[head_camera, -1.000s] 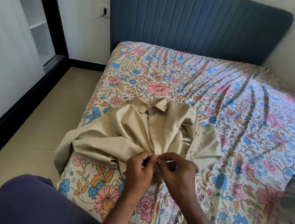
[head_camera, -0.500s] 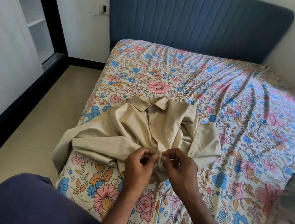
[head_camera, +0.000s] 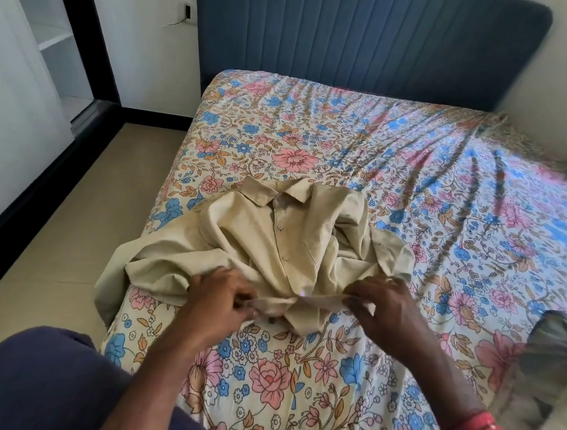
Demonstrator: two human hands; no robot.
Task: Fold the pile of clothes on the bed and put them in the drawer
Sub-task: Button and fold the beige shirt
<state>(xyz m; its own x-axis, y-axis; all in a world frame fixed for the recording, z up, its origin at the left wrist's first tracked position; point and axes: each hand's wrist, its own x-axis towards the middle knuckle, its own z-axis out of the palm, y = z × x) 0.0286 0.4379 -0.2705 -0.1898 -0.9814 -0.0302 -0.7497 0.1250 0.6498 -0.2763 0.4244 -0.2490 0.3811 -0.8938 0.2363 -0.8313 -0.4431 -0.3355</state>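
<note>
One beige shirt (head_camera: 272,244) lay on the floral bed (head_camera: 415,178); left hand (head_camera: 220,298) and right hand (head_camera: 390,310) each pinched its hem, apart.

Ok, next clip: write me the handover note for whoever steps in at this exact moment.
Left hand: pinching the bottom hem of the beige button-up shirt.
Right hand: pinching the same hem, further right.
The shirt lies crumpled, collar toward the headboard, on the floral bedsheet; one sleeve hangs over the bed's left edge.
Done: shirt appears buttoned.
Left: flatten, fold, put away. No drawer in view. A grey garment waits at the right edge.
</note>
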